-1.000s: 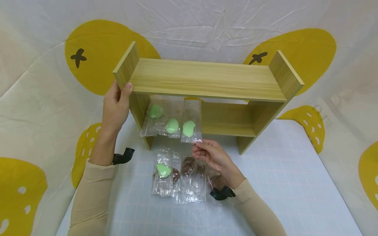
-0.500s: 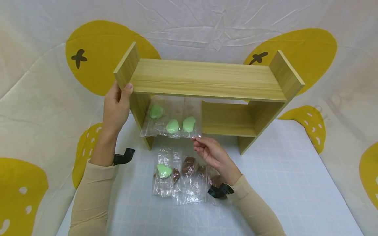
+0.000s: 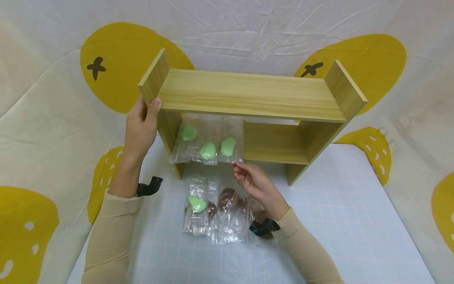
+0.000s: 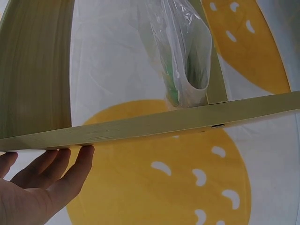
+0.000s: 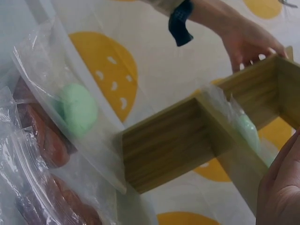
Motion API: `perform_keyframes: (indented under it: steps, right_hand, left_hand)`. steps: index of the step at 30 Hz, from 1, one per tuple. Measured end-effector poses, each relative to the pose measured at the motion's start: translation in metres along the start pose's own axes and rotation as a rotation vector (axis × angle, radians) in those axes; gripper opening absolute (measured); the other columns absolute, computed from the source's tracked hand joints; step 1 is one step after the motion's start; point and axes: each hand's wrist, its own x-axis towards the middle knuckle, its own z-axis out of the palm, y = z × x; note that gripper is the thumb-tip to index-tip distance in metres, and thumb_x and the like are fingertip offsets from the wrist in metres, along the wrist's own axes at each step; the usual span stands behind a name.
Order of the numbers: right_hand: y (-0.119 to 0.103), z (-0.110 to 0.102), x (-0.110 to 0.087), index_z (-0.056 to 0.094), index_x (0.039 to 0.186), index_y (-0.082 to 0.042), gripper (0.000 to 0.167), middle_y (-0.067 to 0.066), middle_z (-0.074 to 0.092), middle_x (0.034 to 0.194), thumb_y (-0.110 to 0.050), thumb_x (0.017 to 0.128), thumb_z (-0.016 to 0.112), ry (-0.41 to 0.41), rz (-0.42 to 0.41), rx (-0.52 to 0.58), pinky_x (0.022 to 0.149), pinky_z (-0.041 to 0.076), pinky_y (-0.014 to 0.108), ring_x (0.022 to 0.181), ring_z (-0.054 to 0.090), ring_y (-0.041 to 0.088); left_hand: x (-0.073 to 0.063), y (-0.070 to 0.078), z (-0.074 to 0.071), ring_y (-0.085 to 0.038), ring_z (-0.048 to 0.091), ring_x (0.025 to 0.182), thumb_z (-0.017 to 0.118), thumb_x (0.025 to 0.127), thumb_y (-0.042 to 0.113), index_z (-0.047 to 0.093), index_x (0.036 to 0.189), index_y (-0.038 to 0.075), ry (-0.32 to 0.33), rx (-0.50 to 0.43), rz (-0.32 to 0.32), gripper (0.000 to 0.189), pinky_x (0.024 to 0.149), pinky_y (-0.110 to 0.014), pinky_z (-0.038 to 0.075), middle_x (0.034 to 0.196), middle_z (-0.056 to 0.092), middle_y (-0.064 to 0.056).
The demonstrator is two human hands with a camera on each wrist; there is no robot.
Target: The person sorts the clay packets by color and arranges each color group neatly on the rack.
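A small two-tier wooden shelf (image 3: 248, 94) stands on the table. My left hand (image 3: 140, 128) grips its left side panel, thumb at the front; in the left wrist view several fingertips touch the panel's edge. On the lower tier, to the left, lie clear plastic bags with pale green lumps (image 3: 188, 133) in them. The rightmost is a clear bag (image 3: 232, 128) with a green lump (image 3: 227, 146), lying beside the others. My right hand (image 3: 260, 185) pinches this bag's front lower corner between thumb and forefinger. Its other fingers are loosely curled.
In front of the shelf lie several clear bags (image 3: 230, 230) with brown lumps (image 3: 228, 198), partly under my right wrist. On top at the left is a bag with a green lump (image 3: 197, 204). Patterned cloth (image 3: 248, 23) hangs behind the shelf.
My right hand has moved slightly away from me, sliding the rightmost green-lump bag deeper onto the lower tier, about level with the others. My left hand keeps its hold on the side panel.
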Motion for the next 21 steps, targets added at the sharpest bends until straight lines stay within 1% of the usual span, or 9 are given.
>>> perform_keyframes:
  steps: [6,9,11,16,18,21]
  right_hand:
    - [-0.001,0.000,0.000,0.069,0.100,0.008,0.030,0.012,0.072,0.080,0.000,0.106,0.041,0.004,0.006,0.047,0.065,0.055,0.020,0.069,0.070,0.017]
    - [0.001,0.000,0.001,0.069,0.100,0.008,0.029,0.011,0.071,0.080,0.000,0.106,0.042,0.012,0.002,0.043,0.065,0.055,0.020,0.069,0.069,0.016]
    - [0.003,0.000,0.000,0.069,0.101,0.006,0.028,0.010,0.071,0.080,0.000,0.105,0.042,0.027,-0.002,0.015,0.065,0.055,0.019,0.068,0.069,0.015]
    - [0.012,0.003,-0.005,0.069,0.107,0.002,0.023,0.007,0.067,0.084,0.001,0.103,0.046,0.067,-0.004,-0.111,0.067,0.055,0.021,0.071,0.067,0.014]
    - [0.017,0.004,-0.007,0.067,0.110,0.002,0.020,0.008,0.067,0.087,0.001,0.102,0.049,0.062,-0.007,-0.156,0.070,0.055,0.023,0.074,0.067,0.015]
    - [0.023,0.003,-0.008,0.066,0.111,0.001,0.018,0.008,0.066,0.089,0.001,0.101,0.051,0.041,-0.005,-0.205,0.073,0.056,0.025,0.077,0.066,0.016]
  left_hand:
    - [0.000,0.000,0.000,-0.022,0.056,0.108,0.052,0.104,0.035,0.056,0.140,0.017,0.001,0.003,0.001,0.041,0.091,-0.038,0.047,0.128,0.060,-0.007]
    - [0.000,0.000,0.000,-0.022,0.056,0.108,0.052,0.104,0.035,0.056,0.141,0.017,-0.001,0.005,-0.005,0.041,0.091,-0.039,0.047,0.128,0.060,-0.007]
    - [-0.001,0.000,0.000,-0.022,0.056,0.109,0.052,0.104,0.036,0.055,0.141,0.018,-0.005,0.005,-0.008,0.041,0.091,-0.039,0.047,0.128,0.059,-0.007]
    - [-0.001,0.000,0.000,-0.022,0.055,0.109,0.051,0.104,0.035,0.055,0.141,0.018,-0.008,0.004,-0.012,0.041,0.091,-0.039,0.047,0.128,0.059,-0.007]
    - [-0.001,0.000,0.000,-0.022,0.055,0.109,0.051,0.104,0.035,0.055,0.141,0.018,-0.005,0.004,-0.013,0.040,0.091,-0.039,0.047,0.128,0.059,-0.007]
    - [-0.001,0.000,0.000,-0.022,0.056,0.109,0.051,0.104,0.035,0.055,0.141,0.019,-0.002,0.003,-0.014,0.040,0.092,-0.039,0.047,0.128,0.059,-0.007]
